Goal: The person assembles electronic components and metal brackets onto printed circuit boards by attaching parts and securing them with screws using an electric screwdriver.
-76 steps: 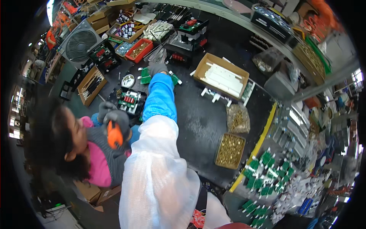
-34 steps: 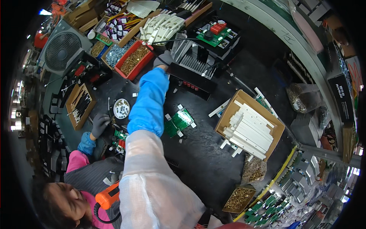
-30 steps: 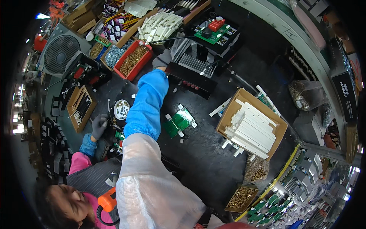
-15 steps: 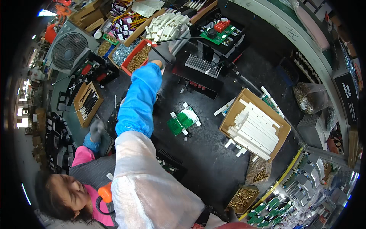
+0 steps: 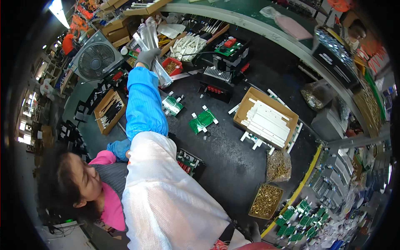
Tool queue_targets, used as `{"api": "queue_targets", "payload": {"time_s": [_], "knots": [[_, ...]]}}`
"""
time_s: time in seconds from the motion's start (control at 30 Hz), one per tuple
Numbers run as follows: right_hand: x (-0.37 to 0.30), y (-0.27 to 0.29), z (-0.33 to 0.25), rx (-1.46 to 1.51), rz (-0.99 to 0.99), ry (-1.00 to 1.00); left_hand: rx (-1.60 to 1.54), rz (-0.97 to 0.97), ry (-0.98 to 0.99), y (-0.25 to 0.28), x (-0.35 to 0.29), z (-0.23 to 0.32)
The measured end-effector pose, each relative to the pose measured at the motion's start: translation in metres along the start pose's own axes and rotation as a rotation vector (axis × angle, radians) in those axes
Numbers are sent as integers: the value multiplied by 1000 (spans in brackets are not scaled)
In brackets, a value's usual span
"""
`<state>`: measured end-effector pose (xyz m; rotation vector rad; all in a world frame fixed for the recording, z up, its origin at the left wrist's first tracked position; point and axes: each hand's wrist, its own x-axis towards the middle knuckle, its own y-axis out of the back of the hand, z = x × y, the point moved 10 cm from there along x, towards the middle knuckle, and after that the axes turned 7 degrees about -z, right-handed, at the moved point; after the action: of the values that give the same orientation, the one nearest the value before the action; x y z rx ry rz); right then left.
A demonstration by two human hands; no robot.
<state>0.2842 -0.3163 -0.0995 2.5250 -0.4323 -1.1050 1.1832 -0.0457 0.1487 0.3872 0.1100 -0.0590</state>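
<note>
Clamping the grey-gloved left hand (image 5: 147,56) around a bundle of long, silvery, clear plastic strips (image 5: 158,68), beside the red plastic bin (image 5: 178,70). Slanting lengthwise, pointing away and leftward. Unable to tell the finger pose of the dark-gloved right hand (image 5: 253,231).

Left hand (image 5: 148,57), eleven o'clock: fingertips hidden, wrapped about a clear silvery bundle (image 5: 149,33), contents unreadable. Red bin (image 5: 173,65), same bearing: partly masked by that bundle. Right hand (image 5: 253,231), five o'clock: dark, small, finger positions indistinct. White sleeve (image 5: 166,200), seven o'clock: cut off by the lower edge. Red-and-green circuit unit (image 5: 187,161), between six and seven: partly covered by said sleeve. Co-worker (image 5: 112,204), eight o'clock: both hands concealed. Brass pieces (image 5: 265,200), between four and five: individual shapes too small to tell. Second person (image 5: 354,35), two o'clock: blurred.
</note>
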Motion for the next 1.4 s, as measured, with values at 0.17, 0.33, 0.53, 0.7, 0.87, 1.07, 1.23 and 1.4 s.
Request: {"api": "queue_targets", "payload": {"time_s": [0.17,0.33,0.53,0.7,0.87,1.07,1.23,1.4], "knots": [[-64,5,-84,-125,196,-167,-692,-79,-35,-31,-73,36],[-100,-21,-64,152,230,-29,-974,-202,-185,-56,-196,138],[-124,21,-136,103,294,162,-1134,-493,-431,-152,-328,174],[-54,58,-201,-208,263,509,-1037,-736,-711,-179,-460,180],[64,86,-292,-268,-31,634,-1101,-1067,-286,-191,-566,104],[209,7,-497,-424,-351,1169,-502,-861,-70,-129,-564,18],[300,-93,-619,-566,-241,799,-245,-735,-153,-56,-537,-11],[429,-155,-629,-795,87,675,-1077,-756,-775,-16,-505,26]]}}
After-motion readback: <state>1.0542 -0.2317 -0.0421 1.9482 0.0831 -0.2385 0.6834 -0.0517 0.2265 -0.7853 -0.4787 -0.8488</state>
